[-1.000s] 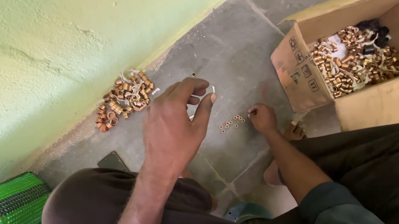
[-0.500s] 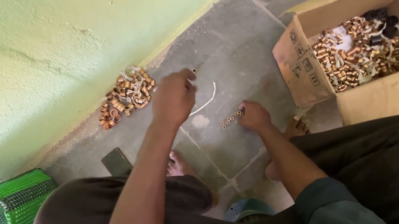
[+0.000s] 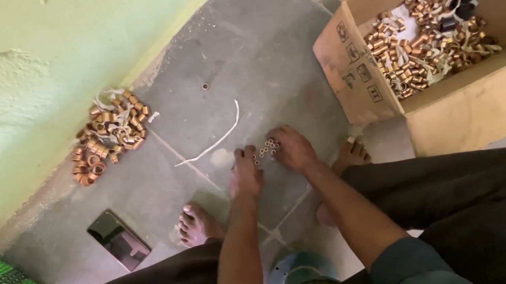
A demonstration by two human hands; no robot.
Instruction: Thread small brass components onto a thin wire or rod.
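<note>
While the cardboard box of brass rings sits upper right and a loose pile upper left, both hands work mid-frame on the floor. The left hand and right hand flank a small ring cluster, fingertips touching it, apparently gathering; no closed grasp is evident. Next calls for a fine pinch.

Left hand: moved from the white strip, now lying loose, to the small rings beside right hand.
</note>
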